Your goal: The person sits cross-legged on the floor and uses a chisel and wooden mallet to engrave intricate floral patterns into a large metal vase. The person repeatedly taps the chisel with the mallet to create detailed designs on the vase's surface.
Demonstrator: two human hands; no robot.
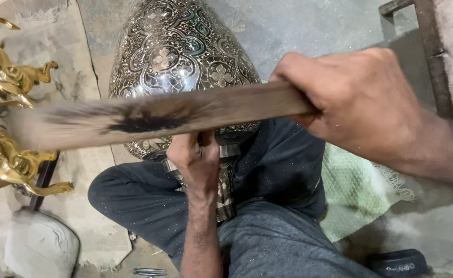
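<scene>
A large engraved metal vase [177, 51] with black and silver floral patterns lies across my lap, its neck toward me. My right hand [355, 98] grips one end of a long flat wooden stick [149, 118], which stretches left across the vase and is motion-blurred at its far end. My left hand [198, 157] is closed low on the vase near its neck, under the stick; its fingers seem to pinch a small tool, which is hidden. My legs in dark trousers are folded beneath.
A shiny gold-coloured ornate metal piece [2, 113] stands at the left edge. A pale green cloth [352, 190] lies on the right by my leg. A metal frame bar [432, 51] runs at upper right. A black sandal [398, 265] is at bottom right.
</scene>
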